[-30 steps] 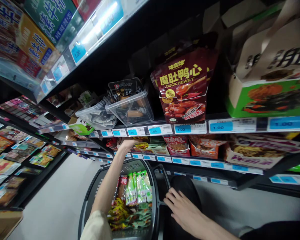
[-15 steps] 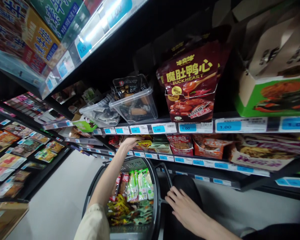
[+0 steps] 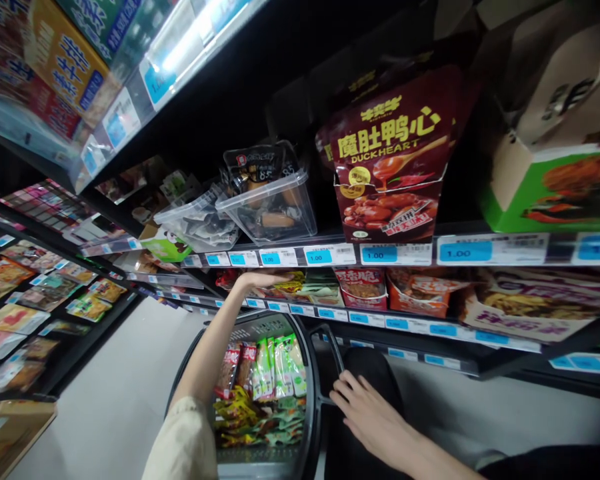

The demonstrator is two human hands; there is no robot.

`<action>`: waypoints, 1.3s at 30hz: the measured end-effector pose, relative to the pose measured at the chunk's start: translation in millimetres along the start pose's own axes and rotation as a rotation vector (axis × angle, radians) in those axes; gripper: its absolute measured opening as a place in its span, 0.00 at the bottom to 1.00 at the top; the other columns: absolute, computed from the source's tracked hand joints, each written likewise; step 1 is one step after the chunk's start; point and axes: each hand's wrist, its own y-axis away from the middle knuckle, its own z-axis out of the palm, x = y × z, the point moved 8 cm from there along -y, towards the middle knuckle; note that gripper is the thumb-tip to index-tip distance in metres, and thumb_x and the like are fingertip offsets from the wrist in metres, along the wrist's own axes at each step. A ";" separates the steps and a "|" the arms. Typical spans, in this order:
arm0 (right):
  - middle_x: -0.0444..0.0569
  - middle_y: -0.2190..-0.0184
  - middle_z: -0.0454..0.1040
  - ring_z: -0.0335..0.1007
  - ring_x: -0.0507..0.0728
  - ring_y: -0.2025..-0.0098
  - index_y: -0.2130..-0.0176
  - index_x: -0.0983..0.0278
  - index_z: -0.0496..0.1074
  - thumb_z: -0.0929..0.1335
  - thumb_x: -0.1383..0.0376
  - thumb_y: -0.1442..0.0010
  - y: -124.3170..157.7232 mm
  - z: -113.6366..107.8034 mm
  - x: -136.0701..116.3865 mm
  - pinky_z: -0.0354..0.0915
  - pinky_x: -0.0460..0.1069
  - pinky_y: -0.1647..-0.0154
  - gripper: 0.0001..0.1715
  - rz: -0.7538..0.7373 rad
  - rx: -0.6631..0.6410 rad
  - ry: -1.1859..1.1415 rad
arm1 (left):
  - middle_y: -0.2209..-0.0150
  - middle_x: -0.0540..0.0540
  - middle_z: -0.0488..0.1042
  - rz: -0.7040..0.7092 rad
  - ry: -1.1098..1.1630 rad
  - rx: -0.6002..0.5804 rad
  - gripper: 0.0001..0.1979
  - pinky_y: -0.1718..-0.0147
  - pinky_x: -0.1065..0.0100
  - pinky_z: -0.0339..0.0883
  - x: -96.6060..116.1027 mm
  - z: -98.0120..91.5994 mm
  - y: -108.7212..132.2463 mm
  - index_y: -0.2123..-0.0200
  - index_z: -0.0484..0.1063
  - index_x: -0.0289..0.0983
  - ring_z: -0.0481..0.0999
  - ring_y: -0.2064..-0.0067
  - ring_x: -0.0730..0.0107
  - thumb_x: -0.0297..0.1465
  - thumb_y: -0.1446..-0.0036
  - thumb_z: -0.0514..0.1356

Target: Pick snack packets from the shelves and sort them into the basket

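Observation:
My left hand reaches into the lower shelf, its fingers stretched out flat over yellow snack packets. Nothing shows in its grasp, though its underside is hidden. Below that arm stands a dark shopping basket. Inside it lie red packets, green-and-white packets, yellow packets and dull green packets. At the basket's right side, my right hand rests over a dark knee, its fingers bent over the black basket handle.
On the shelf above stand a dark red duck heart pouch box, a clear plastic bin and a green carton. Blue price labels line the shelf edges. A brown cardboard box sits on the floor at left.
My left hand has flattened, its fingers now reaching further right over the yellow packets. The view has shifted slightly. My right hand stays at the handle.

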 end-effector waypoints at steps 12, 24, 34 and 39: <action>0.54 0.44 0.77 0.69 0.66 0.40 0.41 0.64 0.73 0.71 0.65 0.38 -0.2 -19.1 -1.8 0.71 0.62 0.44 0.26 -0.029 -0.100 -0.033 | 0.43 0.42 0.80 0.180 0.105 0.314 0.31 0.52 0.56 0.80 -21.3 -28.3 18.8 0.50 0.81 0.40 0.78 0.42 0.45 0.58 0.43 0.62; 0.57 0.37 0.74 0.69 0.65 0.38 0.35 0.68 0.69 0.67 0.65 0.30 -7.4 -49.0 7.8 0.74 0.61 0.42 0.26 -0.152 -0.414 -0.210 | 0.71 0.48 0.79 0.329 0.410 0.923 0.17 0.64 0.68 0.72 -158.1 34.8 137.3 0.58 0.77 0.38 0.78 0.68 0.67 0.46 0.34 0.60; 0.57 0.48 0.80 0.78 0.61 0.45 0.43 0.68 0.75 0.60 0.75 0.30 -73.3 -58.0 25.8 0.76 0.56 0.45 0.22 -0.482 -0.379 -0.412 | 0.48 0.37 0.80 0.049 -0.220 0.131 0.14 0.44 0.63 0.67 -242.5 169.3 44.9 0.52 0.80 0.36 0.78 0.47 0.57 0.29 0.36 0.57; 0.59 0.41 0.76 0.67 0.63 0.34 0.44 0.70 0.74 0.63 0.71 0.29 -105.8 -23.0 -25.9 0.63 0.63 0.32 0.19 -0.696 -0.361 -0.383 | 0.45 0.34 0.77 0.120 -0.289 0.113 0.20 0.41 0.60 0.65 -264.5 186.3 28.5 0.45 0.77 0.33 0.74 0.42 0.53 0.24 0.41 0.61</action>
